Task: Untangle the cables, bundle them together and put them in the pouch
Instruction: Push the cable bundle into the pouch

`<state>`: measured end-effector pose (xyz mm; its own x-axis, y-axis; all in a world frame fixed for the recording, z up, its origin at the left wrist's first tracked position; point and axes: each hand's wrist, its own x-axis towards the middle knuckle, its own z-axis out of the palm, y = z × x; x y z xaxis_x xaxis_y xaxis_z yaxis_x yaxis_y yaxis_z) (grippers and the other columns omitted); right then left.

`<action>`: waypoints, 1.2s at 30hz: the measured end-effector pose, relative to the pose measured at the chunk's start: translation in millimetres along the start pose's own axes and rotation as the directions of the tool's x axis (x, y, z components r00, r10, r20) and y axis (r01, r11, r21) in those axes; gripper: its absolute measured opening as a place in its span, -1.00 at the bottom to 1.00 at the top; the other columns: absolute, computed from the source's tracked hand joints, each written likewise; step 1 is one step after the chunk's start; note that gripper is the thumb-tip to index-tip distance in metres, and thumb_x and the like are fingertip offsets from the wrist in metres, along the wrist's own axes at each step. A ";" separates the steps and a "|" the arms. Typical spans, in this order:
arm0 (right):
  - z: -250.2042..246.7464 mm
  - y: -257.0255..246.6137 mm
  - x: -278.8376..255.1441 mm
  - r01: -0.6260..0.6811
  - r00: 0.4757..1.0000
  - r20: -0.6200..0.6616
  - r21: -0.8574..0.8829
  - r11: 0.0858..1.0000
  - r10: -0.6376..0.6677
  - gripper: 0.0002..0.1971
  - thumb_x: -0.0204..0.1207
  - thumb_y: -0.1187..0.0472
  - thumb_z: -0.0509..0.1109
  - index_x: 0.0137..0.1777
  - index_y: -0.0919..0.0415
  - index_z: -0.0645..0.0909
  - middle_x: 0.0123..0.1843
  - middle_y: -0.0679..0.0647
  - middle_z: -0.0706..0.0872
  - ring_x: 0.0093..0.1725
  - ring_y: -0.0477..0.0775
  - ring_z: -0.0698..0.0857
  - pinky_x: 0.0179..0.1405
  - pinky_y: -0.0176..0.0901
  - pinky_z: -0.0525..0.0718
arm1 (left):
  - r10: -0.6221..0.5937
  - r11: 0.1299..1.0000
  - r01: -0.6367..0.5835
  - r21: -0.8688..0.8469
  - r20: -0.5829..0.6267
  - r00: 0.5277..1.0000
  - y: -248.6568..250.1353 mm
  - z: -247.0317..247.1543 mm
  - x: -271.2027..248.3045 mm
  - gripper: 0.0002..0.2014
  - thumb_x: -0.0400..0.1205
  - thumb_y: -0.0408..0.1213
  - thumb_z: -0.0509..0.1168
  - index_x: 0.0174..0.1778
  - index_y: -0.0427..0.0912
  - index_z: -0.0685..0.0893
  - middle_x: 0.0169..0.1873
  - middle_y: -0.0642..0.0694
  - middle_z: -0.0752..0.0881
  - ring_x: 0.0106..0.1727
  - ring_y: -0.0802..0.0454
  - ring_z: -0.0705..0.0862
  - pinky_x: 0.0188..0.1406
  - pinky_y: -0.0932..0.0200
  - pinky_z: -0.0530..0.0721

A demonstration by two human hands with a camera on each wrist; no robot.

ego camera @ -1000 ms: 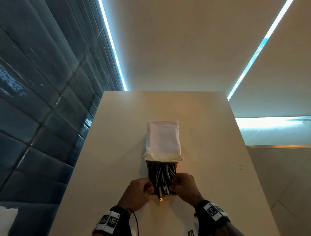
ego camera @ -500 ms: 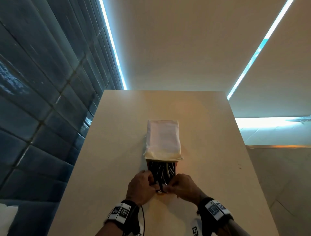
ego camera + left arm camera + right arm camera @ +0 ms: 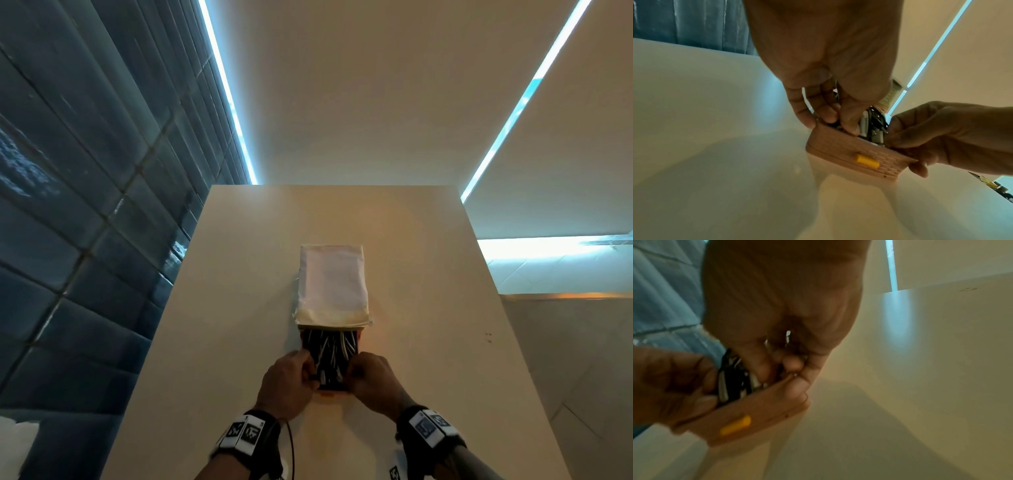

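A tan pouch [image 3: 329, 391] with a brick-pattern wall [image 3: 838, 146] and a yellow tab [image 3: 866, 160] lies open on the table, its white flap [image 3: 334, 281] folded away from me. A bundle of black and white cables [image 3: 330, 349] lies inside it. My left hand [image 3: 310, 371] pinches the near left corner, thumb [image 3: 849, 126] inside on the cables [image 3: 873, 126]. My right hand [image 3: 351, 375] pinches the near right corner [image 3: 793, 386], thumb [image 3: 760, 369] pressing on the cables [image 3: 733, 382]. The far cable ends are hidden under the flap.
The pouch lies in the middle of a narrow cream table [image 3: 239, 308]. A dark blue tiled wall [image 3: 85, 240] runs along the table's left side. The table's right edge [image 3: 513, 342] drops to a pale floor.
A cable plug that stuck out over the pouch's near edge is now inside. Both hands have moved forward and closed in on the near corners.
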<state>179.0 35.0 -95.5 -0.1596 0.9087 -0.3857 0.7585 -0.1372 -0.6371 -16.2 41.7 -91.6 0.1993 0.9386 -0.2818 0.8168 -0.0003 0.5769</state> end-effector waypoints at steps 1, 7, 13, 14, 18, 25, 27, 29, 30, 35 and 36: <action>-4.2 0.0 -0.3 -0.011 0.999 0.031 0.041 0.999 0.009 -0.91 0.44 0.17 0.40 -0.28 0.06 0.66 -0.27 -0.10 0.63 -0.26 -0.04 0.62 -0.31 -0.25 0.58 | 0.012 1.000 -0.012 -0.005 0.009 1.000 -2.3 0.0 -0.8 -0.76 0.40 -0.07 0.47 -0.21 0.07 0.51 -0.19 0.12 0.63 -0.21 0.12 0.61 -0.25 0.21 0.59; 2.4 -8.4 4.5 -0.075 0.997 0.007 -0.025 0.997 0.076 -0.70 0.54 0.00 0.39 -0.35 0.03 0.40 -0.21 0.03 0.59 -0.27 0.04 0.53 -0.52 -0.27 0.32 | 0.010 1.000 -0.010 -0.005 -0.057 0.998 -1.2 13.9 -1.9 -0.69 0.50 0.07 0.42 -0.08 -0.02 0.50 -0.16 0.11 0.50 -0.20 0.11 0.53 -0.27 0.25 0.42; 4.9 -13.4 17.2 -0.140 0.987 -0.065 0.111 0.984 0.148 -0.84 0.49 0.12 0.41 -0.21 0.20 0.58 -0.19 0.10 0.67 -0.25 0.14 0.60 -0.32 -0.08 0.54 | -0.069 0.984 0.048 -0.172 -0.118 0.991 -3.1 12.2 17.4 -0.67 0.30 -0.19 0.60 -0.34 0.06 0.50 -0.31 0.01 0.66 -0.28 0.01 0.66 -0.34 0.19 0.56; 4.2 -14.4 20.6 -0.148 0.984 -0.082 0.126 0.981 0.159 -0.84 0.48 0.13 0.42 -0.16 0.24 0.62 -0.19 0.10 0.67 -0.25 0.14 0.60 -0.29 -0.06 0.55 | -0.080 0.980 0.055 -0.192 -0.126 0.989 -3.6 10.9 21.5 -0.66 0.27 -0.19 0.61 -0.36 0.07 0.52 -0.32 -0.01 0.68 -0.29 0.00 0.68 -0.33 0.16 0.60; -1.2 -16.7 33.0 -0.167 0.976 -0.120 0.131 0.977 0.183 -0.83 0.46 0.13 0.42 -0.10 0.23 0.67 -0.15 0.17 0.75 -0.20 0.21 0.66 -0.33 -0.14 0.45 | -0.088 0.966 0.046 -0.254 -0.155 0.984 -2.2 7.4 34.5 -0.68 0.22 -0.23 0.66 -0.40 0.05 0.60 -0.34 -0.04 0.74 -0.30 -0.01 0.71 -0.30 0.17 0.64; -0.8 -16.3 40.4 -0.177 0.957 -0.194 0.198 0.964 0.216 -0.54 0.35 -0.20 0.26 -0.13 0.17 0.77 -0.10 0.15 0.84 -0.08 0.15 0.75 -0.27 -0.20 0.37 | -0.235 0.926 0.142 -0.349 -0.240 0.942 -9.9 12.2 51.5 -0.63 0.08 -0.17 0.71 -0.33 -0.12 0.70 -0.32 -0.06 0.75 -0.27 -0.03 0.70 -0.38 0.24 0.52; -0.6 -17.3 38.1 -0.197 0.944 -0.213 0.246 0.949 0.251 -0.50 0.29 -0.26 0.32 -0.16 0.17 0.79 -0.13 0.15 0.85 -0.10 0.13 0.77 -0.27 -0.16 0.42 | -0.349 0.883 0.232 -0.408 -0.238 0.906 -3.8 12.8 49.3 -0.56 0.08 -0.20 0.73 -0.43 -0.08 0.54 -0.38 -0.05 0.68 -0.30 -0.08 0.65 -0.43 0.22 0.41; -4.0 -17.1 38.9 -0.226 0.921 -0.242 0.311 0.923 0.306 -0.47 0.18 -0.23 0.31 -0.18 0.24 0.79 -0.16 0.21 0.84 -0.10 0.20 0.77 -0.22 -0.10 0.52 | -0.399 0.851 0.271 -0.451 -0.218 0.891 4.0 12.7 50.6 -0.53 0.13 -0.21 0.72 -0.44 -0.06 0.47 -0.39 -0.06 0.65 -0.29 -0.11 0.63 -0.38 0.19 0.39; -6.8 -16.2 40.7 -0.237 0.908 -0.257 0.336 0.912 0.331 -0.49 0.15 -0.16 0.29 -0.20 0.29 0.78 -0.16 0.26 0.83 -0.11 0.26 0.77 -0.19 -0.07 0.56 | -0.419 0.835 0.284 -0.472 -0.209 0.884 7.3 12.1 52.7 -0.54 0.17 -0.23 0.70 -0.44 -0.07 0.46 -0.37 -0.07 0.65 -0.26 -0.12 0.63 -0.34 0.19 0.39; -7.4 -3.6 52.7 -0.237 0.889 -0.271 0.415 0.879 0.368 -0.67 0.31 0.00 0.46 -0.29 0.33 0.68 -0.27 0.32 0.80 -0.18 0.40 0.77 -0.14 0.15 0.73 | -0.451 0.808 0.294 -0.510 -0.214 0.867 4.7 11.8 59.3 -0.58 0.30 -0.29 0.63 -0.42 -0.07 0.42 -0.37 -0.06 0.62 -0.22 -0.16 0.62 -0.31 0.19 0.35; -6.1 -1.5 52.3 -0.240 0.887 -0.267 0.428 0.871 0.376 -0.70 0.34 0.02 0.53 -0.30 0.29 0.68 -0.32 0.25 0.80 -0.21 0.35 0.77 -0.16 0.12 0.72 | -0.451 0.809 0.293 -0.510 -0.219 0.865 2.5 11.7 59.9 -0.59 0.31 -0.31 0.61 -0.40 -0.10 0.42 -0.36 -0.06 0.60 -0.22 -0.16 0.60 -0.32 0.18 0.34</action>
<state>173.4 85.1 -110.7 0.3120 0.8602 -0.4033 0.4284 -0.5063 -0.7484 4.1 93.9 -116.0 -0.3144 0.8877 -0.3363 0.4426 0.4505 0.7753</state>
